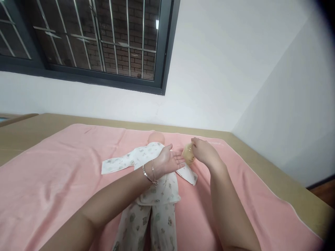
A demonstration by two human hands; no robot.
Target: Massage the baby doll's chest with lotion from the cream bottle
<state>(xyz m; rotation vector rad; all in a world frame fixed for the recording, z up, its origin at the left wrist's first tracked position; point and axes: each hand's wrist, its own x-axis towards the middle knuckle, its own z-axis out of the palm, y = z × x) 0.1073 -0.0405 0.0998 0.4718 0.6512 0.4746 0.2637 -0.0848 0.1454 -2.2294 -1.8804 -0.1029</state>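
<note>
A baby doll in a white patterned top (167,188) and matching trousers (163,223) lies on its back on a pink blanket (70,167). Its pinkish head (156,138) is at the far end, and one sleeve (119,164) stretches out to the left. Over the doll's chest, my left hand (169,161) is open, palm turned up, fingers straight, with bracelets at the wrist. My right hand (205,151) is closed around a rounded, yellowish, see-through bottle (188,154), tilted beside the left fingertips. Its opening cannot be made out. Below it lies the doll's other sleeve (188,174).
The blanket covers a wooden surface (282,184) whose bare edge shows at the back and right. Behind it rise a white wall (209,69) and a dark-framed window (164,69) with metal bars.
</note>
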